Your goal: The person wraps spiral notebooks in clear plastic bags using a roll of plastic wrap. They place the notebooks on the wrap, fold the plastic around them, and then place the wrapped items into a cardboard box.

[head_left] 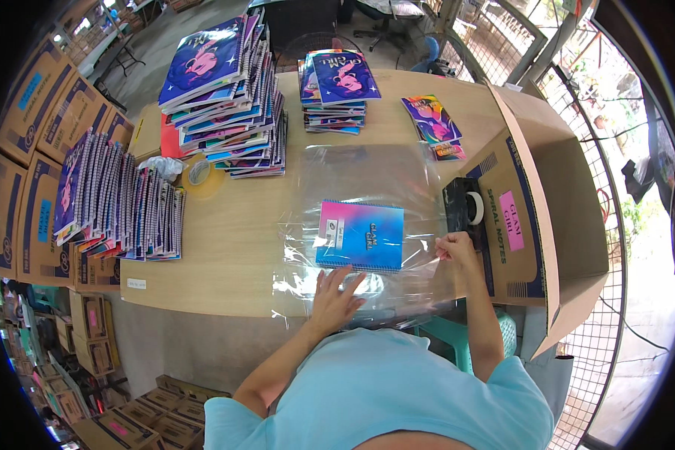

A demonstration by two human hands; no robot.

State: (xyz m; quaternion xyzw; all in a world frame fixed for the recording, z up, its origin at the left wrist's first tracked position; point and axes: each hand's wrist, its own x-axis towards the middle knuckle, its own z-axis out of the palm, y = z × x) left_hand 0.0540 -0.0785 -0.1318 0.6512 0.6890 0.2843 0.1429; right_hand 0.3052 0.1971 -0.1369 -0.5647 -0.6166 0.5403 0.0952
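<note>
A blue and pink spiral notebook [382, 236] lies flat on the table in front of me, on clear plastic sheeting [375, 169] that spreads past it on all sides. My left hand [339, 296] is open, fingers spread, resting on the plastic at the notebook's near edge. To the notebook's right, my right hand [455, 246] is closed in a pinch at the plastic's right side. The film between its fingertips is thin and hard to make out. Just beyond that hand, a black tape dispenser [463, 202] holds a white roll of tape [474, 208].
Tall stacks of spiral notebooks [225, 97] stand at the back left, with a shorter stack [341, 82] at the back middle. Upright notebooks [120, 199] line the left edge beside a tape roll [199, 172]. An open carton [532, 217] borders the right side; booklets [433, 124] lie behind it.
</note>
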